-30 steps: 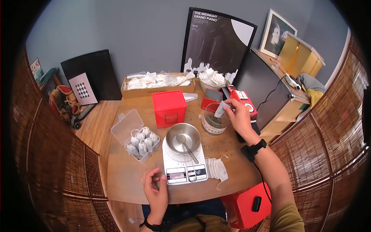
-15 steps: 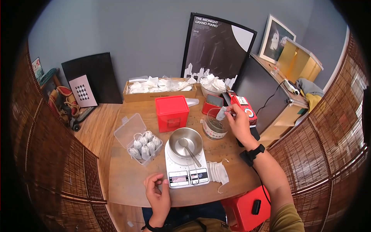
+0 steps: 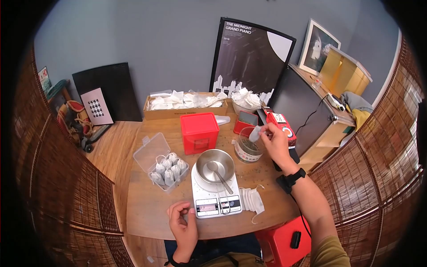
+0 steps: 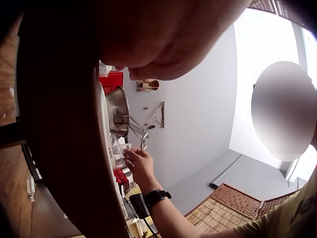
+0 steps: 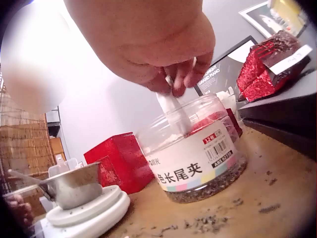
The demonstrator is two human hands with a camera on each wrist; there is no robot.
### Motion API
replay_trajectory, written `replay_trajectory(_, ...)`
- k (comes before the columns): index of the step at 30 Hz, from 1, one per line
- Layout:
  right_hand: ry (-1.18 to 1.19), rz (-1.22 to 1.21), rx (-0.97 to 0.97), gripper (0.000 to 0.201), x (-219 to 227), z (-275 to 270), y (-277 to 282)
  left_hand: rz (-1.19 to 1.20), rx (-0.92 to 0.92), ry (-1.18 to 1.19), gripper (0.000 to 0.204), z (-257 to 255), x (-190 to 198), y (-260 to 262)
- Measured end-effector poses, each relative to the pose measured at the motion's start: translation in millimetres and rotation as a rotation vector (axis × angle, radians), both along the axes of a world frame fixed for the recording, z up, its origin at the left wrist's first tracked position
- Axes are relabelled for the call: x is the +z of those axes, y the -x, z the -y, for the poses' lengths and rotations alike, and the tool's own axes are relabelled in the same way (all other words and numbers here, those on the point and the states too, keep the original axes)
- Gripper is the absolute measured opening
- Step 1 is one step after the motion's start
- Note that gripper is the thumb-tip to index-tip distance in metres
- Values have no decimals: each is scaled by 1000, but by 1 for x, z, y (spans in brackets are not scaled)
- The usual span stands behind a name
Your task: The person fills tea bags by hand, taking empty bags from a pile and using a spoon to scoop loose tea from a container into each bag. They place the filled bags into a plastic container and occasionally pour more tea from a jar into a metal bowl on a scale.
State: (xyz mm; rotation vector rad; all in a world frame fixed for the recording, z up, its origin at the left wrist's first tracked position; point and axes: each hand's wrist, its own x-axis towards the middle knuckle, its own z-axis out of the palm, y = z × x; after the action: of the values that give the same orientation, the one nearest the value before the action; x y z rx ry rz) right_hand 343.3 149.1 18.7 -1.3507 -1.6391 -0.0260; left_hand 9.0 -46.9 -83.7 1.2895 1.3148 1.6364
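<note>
My right hand [image 3: 275,141] pinches a small white pouch [image 3: 255,134] over the clear round jar [image 3: 247,152]. In the right wrist view the pouch [image 5: 173,113] hangs down inside the rim of the jar [image 5: 194,166], above dark loose leaves at the bottom. My left hand [image 3: 183,225] lies at the table's front edge with loosely curled fingers and holds nothing. Beside it stands a white scale [image 3: 207,212] bearing a steel bowl [image 3: 204,171] with a spoon [image 3: 225,182] in it. Flat white pouches [image 3: 252,200] lie right of the scale.
A clear box holds several filled pouches [image 3: 169,177] on the left. Behind the scale is a red canister [image 3: 199,133]. At the back stand a cardboard box [image 3: 187,114] of white pouches and an open red tin [image 3: 246,119]. Crumbs lie around the jar [image 5: 213,225].
The head view has shifted, so the table sits lower in it. The pouch in my right hand has tilted slightly over the jar. My left hand has stayed at the table's edge.
</note>
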Motion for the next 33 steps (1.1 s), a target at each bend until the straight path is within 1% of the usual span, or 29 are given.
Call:
replay_trajectory(2,96,14,-20,11,-2,3,-3,30,0,20,21,2,1,0)
replay_trajectory(3,94,14,-21,11,-2,4,-6,30,-2,18,21,1,1,-1)
replay_trajectory(5,180,24,1,11,-2,3,-8,54,4,6,21,0,-1,-1)
replay_trajectory(6,182,22,-1,11,-3,3,-8,52,3,9,21,1,0,-1)
replay_trajectory(8,77,-17,5,13,-6,2,-7,41,2,9,21,1,1,-2)
replay_trajectory(9,74,-16,8,13,-6,0,-8,42,4,6,21,0,1,-2)
replay_trajectory(11,295,42,46,16,-9,1,-12,40,3,18,20,2,0,-1)
replay_trajectory(15,304,20,78,21,-7,6,-10,43,5,3,20,1,0,-1)
replay_trajectory(17,344,54,114,24,-3,8,-10,44,2,0,21,2,0,-2)
replay_trajectory(20,313,-7,158,25,-4,7,-10,48,4,-4,20,1,1,-2)
replay_trajectory(24,326,-30,123,23,-4,5,-8,27,9,-1,20,1,2,-3)
replay_trajectory(26,257,-62,41,19,-5,6,-6,17,11,4,19,2,1,-2)
replay_trajectory(27,256,-63,42,19,-4,7,-5,16,11,3,19,2,1,-2)
replay_trajectory(29,65,-55,-20,15,-4,7,-3,29,10,4,19,2,1,-2)
replay_trajectory(33,94,-50,-3,14,-7,6,-6,22,7,15,19,3,4,-3)
